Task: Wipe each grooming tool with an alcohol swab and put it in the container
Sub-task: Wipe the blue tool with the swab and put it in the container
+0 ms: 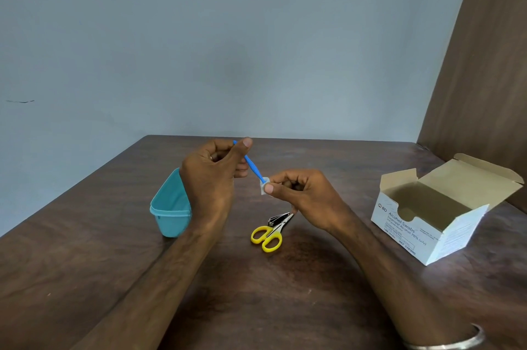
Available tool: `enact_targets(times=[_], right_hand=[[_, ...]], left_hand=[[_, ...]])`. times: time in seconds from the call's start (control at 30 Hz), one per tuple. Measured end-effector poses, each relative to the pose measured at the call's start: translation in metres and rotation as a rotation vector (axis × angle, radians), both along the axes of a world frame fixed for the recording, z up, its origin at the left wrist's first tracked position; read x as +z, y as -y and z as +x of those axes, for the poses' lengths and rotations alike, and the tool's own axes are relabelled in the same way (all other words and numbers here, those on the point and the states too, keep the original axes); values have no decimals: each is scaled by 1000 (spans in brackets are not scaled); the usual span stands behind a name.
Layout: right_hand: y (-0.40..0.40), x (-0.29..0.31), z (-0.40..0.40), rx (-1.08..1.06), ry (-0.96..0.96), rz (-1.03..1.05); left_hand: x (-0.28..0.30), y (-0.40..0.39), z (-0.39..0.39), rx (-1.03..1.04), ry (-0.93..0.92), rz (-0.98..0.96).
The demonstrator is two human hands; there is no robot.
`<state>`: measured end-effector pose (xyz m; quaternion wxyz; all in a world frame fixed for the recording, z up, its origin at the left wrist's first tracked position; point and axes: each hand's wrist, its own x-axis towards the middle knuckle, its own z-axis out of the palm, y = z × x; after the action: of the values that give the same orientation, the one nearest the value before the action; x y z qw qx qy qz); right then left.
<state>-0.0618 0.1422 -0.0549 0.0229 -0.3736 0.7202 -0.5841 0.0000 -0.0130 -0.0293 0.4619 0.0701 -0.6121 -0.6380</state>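
Observation:
My left hand (pixel 212 175) grips the upper end of a thin blue grooming tool (pixel 252 165) above the table. My right hand (pixel 299 192) pinches a small white alcohol swab (pixel 263 187) folded around the tool's lower tip. A teal plastic container (pixel 169 207) stands open on the table just left of my left wrist, partly hidden by it. Below my hands lie yellow-handled scissors (pixel 268 235) and, touching their blades, a metal nail clipper (pixel 276 219).
An open white box of alcohol swabs (pixel 422 224) stands at the right of the dark wooden table (pixel 285 292). A brown panel rises behind the box. A grey wall lies beyond the table's far edge.

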Motion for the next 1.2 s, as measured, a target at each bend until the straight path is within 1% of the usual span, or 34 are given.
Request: enact_targets(times=[0.3,0.47,0.77,0.83,0.93,0.97,1.07,1.13,1.2], right_hand=[[-1,-2,-4,-41,4,-49],[-1,-4,-7,-66,-11,-37],[-6,-3,-8,-26,11,-47],[-7,0,-6,-34,24,-43],[-9,3,-3,-48,25,-48],[-10,4,-3,-51,27,-51],[-13,7,-2,-59,37,-49],[-14,7,-3,-62,40,-38],[-16,8,-4,-69,51,-37]], left_hand=[[1,0,1,7,-17,28],[3,0,2,15,-24,61],[4,1,2,-7,-17,88],[3,3,1,24,-1,6],[1,6,0,100,52,-182],[0,7,0,134,65,-287],[-2,9,0,232,82,-694],[-4,10,-1,263,111,-839],[-4,11,-1,296,124,-915]])
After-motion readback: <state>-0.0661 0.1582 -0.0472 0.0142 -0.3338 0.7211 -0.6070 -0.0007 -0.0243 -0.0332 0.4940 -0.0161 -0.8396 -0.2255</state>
